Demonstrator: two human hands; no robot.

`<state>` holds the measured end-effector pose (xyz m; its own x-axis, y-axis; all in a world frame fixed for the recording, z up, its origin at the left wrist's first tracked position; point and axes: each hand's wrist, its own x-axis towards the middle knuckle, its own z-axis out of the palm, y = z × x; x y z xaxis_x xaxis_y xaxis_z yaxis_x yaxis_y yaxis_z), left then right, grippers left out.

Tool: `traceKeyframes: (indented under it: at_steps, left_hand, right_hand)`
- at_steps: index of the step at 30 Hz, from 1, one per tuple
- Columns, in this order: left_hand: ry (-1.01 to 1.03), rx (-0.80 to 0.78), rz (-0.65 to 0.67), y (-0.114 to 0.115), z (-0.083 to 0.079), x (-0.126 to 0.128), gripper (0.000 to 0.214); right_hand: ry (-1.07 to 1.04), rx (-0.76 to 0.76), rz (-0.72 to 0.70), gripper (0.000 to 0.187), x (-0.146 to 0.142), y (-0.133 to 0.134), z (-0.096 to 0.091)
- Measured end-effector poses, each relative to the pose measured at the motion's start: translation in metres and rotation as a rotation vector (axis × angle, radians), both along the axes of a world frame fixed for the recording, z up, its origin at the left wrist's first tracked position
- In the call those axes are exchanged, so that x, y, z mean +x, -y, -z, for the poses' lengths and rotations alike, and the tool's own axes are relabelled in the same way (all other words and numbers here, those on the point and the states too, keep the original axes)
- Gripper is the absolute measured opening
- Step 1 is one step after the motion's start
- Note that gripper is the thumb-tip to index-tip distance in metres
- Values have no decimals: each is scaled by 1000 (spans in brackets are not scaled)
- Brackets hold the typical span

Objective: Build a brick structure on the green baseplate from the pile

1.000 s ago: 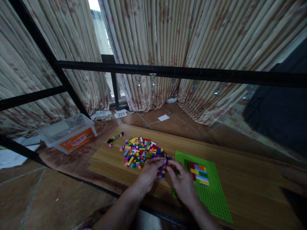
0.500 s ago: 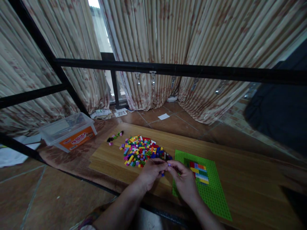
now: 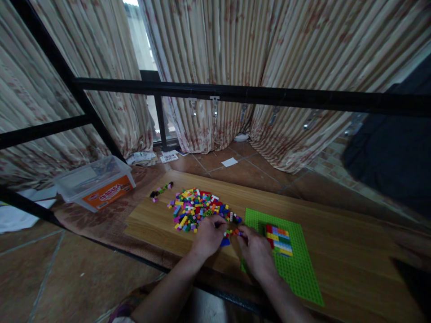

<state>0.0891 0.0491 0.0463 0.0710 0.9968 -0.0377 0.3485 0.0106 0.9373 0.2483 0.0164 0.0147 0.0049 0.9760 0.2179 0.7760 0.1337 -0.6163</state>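
Over the near right side of a heap of small toy bricks (image 3: 191, 208), my left hand (image 3: 209, 235) reaches down with its fingers curled. Its fingertips are partly hidden, and what they hold, if anything, cannot be made out. My right hand (image 3: 257, 249) pinches a small purple brick (image 3: 239, 233) between thumb and forefinger, just left of a green baseplate (image 3: 299, 273). A few orange and yellow bricks lie between the two hands. Blue bricks (image 3: 225, 242) lie by the left hand. On the baseplate sits a block of bricks in coloured rows (image 3: 281, 242).
A clear plastic box (image 3: 94, 181) with an orange label stands left of the wooden board (image 3: 350, 251). A small dark and green brick cluster (image 3: 162, 189) lies at the board's far left. A black metal bar (image 3: 256, 93) crosses in front of the curtains (image 3: 215, 45).
My hands were together at the purple brick and have moved apart. The left has gone left to the heap's edge; the right keeps the purple brick, slightly lower.
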Motion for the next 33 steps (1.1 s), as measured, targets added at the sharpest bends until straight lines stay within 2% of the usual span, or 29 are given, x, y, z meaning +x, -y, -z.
traceKeyframes:
  at_steps: [3, 7, 9, 14, 16, 18, 22, 27, 31, 33]
  left_hand:
    - [-98, 28, 18, 0, -1, 1, 15]
    - [-110, 10, 18, -1, -1, 3, 20]
    - [33, -73, -25, -1, -1, 4, 22]
    - [688, -410, -117, 2, -9, 4, 21]
    - [827, -492, -118, 4, -14, 3, 18]
    - [875, -527, -133, 5, -18, 4, 18]
    - [875, -497, -76, 9, -19, 10, 25]
    - [824, -449, 61, 12, -15, 14, 23]
    - [612, -438, 65, 10, -13, 10, 21]
    - [497, -426, 96, 9, -12, 8, 28]
  right_hand:
    - [56, 3, -5, 26, -3, 0, 2]
    - [-40, -18, -49, 28, -4, -2, 2]
    - [-102, -30, -85, 28, -4, -1, 0]
    - [-189, 10, -110, 28, -7, 3, -10]
    - [-216, 30, -142, 28, -9, 5, -15]
    - [-233, 54, -173, 30, -11, 7, -19]
    - [-218, 101, -160, 41, -12, 7, -23]
    - [-207, 118, -157, 34, -10, 5, -21]
    - [-277, 129, -127, 32, -9, 5, -23]
    - [-314, 134, -118, 32, -9, 6, -24]
